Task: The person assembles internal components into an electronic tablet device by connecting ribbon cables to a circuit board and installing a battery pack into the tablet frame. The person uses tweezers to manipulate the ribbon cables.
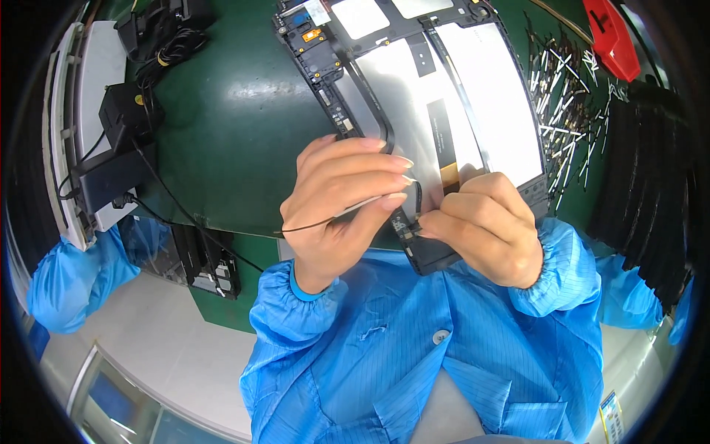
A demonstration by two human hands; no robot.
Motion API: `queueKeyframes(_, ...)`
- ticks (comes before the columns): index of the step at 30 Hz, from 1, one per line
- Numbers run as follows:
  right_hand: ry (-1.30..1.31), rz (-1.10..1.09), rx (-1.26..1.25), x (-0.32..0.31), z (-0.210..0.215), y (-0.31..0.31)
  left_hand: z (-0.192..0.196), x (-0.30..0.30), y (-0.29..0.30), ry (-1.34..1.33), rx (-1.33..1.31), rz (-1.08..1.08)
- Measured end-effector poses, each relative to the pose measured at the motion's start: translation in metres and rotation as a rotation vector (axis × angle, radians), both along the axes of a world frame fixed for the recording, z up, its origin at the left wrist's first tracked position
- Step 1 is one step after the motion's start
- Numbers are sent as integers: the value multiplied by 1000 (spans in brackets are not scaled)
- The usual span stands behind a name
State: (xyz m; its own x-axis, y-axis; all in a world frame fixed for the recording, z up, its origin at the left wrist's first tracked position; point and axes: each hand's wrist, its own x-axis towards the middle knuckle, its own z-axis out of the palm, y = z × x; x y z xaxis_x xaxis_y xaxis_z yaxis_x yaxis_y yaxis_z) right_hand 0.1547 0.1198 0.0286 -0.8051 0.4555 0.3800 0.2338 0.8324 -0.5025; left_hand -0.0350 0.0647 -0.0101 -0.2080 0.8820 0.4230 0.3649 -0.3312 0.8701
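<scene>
An opened tablet (403, 81) lies tilted on the green table, its silver inner plates, black frame and flat ribbon cables exposed. My left hand (336, 196) rests over its left edge, thumb and fingers closed on a thin cable (325, 221) whose loose tail sticks out to the left. The cable loops past my fingertips toward a small circuit board (403, 226) at the tablet's near corner. My right hand (488, 226) is closed at that board, its thumb and forefinger pinching by the cable's end. What exactly lies between those fingertips is hidden.
Many short black-and-white cables (566, 111) are heaped on the right, near a red plastic bin (612, 41) and black strips (640, 177). Black power adapters (129, 115) with cords stand at left. Blue sleeves of other people (81, 277) show at both sides.
</scene>
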Motion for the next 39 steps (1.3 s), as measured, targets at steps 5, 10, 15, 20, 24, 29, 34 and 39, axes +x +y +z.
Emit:
queueKeyframes(5, 18, 13, 4, 0, -1, 3, 4, 0, 1, 10, -4, 8)
queueKeyframes(10, 23, 43, -13, 0, -1, 3, 16, -4, 12, 113, 28, -5)
queueKeyframes(15, -1, 23, 6, 1, -2, 1, 16, -8, 35, 350, 66, 3)
queueKeyframes(20, 11, -3, -7, 0, 0, -1, 21, -6, 40, 391, -36, 6)
queueKeyframes(24, 11, -23, 4, -3, -1, 0, 21, -8, 41, 375, -85, 13)
queueKeyframes(29, -14, -24, -12, -2, 1, -2, 22, -8, 41, 385, -106, 8)
queueKeyframes(34, -25, -35, -19, -1, 1, -3, 22, -8, 41, 374, -112, -6)
queueKeyframes(39, -19, -41, -34, -1, 1, -3, 20, -7, 40, 376, -83, 6)
